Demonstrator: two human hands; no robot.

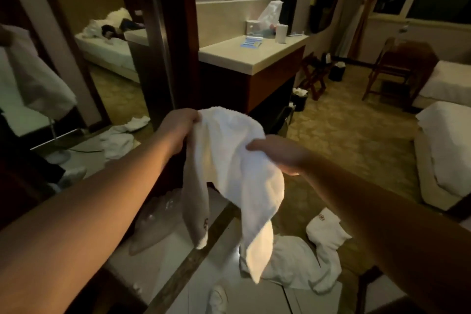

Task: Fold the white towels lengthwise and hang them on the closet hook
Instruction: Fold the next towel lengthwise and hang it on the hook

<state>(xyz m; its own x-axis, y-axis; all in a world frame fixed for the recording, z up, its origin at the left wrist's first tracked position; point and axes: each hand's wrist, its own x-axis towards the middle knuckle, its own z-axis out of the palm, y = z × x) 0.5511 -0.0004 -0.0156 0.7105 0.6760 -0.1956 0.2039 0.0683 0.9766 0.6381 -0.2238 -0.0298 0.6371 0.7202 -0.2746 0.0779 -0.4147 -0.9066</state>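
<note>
The white towel was pinched by the left hand and right hand; its hanging ends could be folded unevenly.

Crumpled white towels lie on the floor, and a counter holds a cup and plastic bag.

No wording can be read anywhere in this dim hotel room. A small round emblem sits near the lower end of the white towel, its design too small and blurred to make out. A similar reddish round mark shows on a second towel lying on the floor, equally illegible. On the surface, a blue-and-white packet carries pale stripes, but no letters or numbers come through.
</note>
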